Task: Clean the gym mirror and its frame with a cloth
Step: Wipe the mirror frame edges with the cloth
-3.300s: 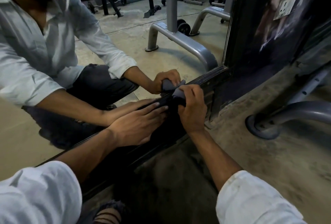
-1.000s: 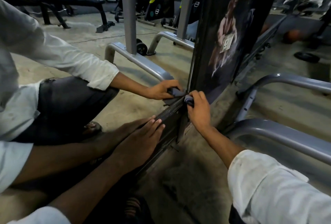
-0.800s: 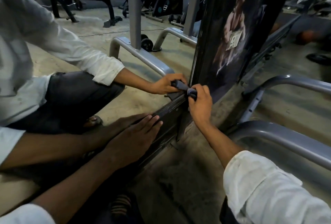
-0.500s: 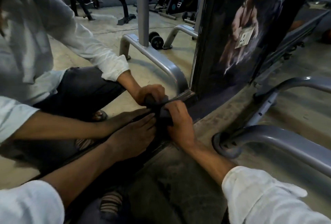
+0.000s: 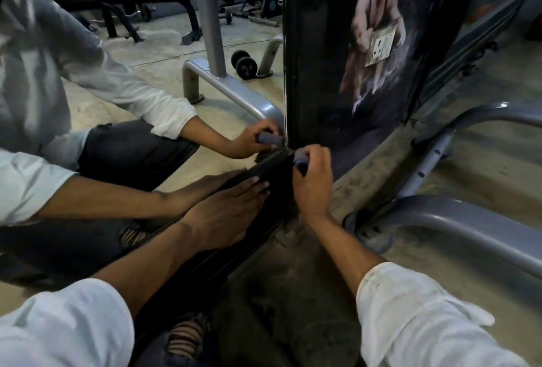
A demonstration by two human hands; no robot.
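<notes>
The grey cloth (image 5: 299, 157) is sitting bunched at the lower corner of the mirror (image 5: 164, 79), where the dark bottom frame rail (image 5: 274, 165) is meeting the upright frame member (image 5: 291, 67). The right hand (image 5: 313, 187) is gripping it, fingers curled tight around the wad, and is pressing it against the end of the rail just below the corner. From there the rail's long axis is running back toward the person's left and down, passing under the left hand (image 5: 225, 217). That hand is lying flat on the rail with straight fingers pointing at the corner and is holding nothing; its fingertips are stopping just short of the right hand. The right hand is therefore the nearer one to the corner and to the upright, which is rising straight above its knuckles. The next stroke is probably going either up the upright or back along the rail toward the left hand. Beyond the right hand, a poster panel (image 5: 378, 43) is standing against the upright, and a grey machine leg (image 5: 454, 225) is curving across the floor to its right.
</notes>
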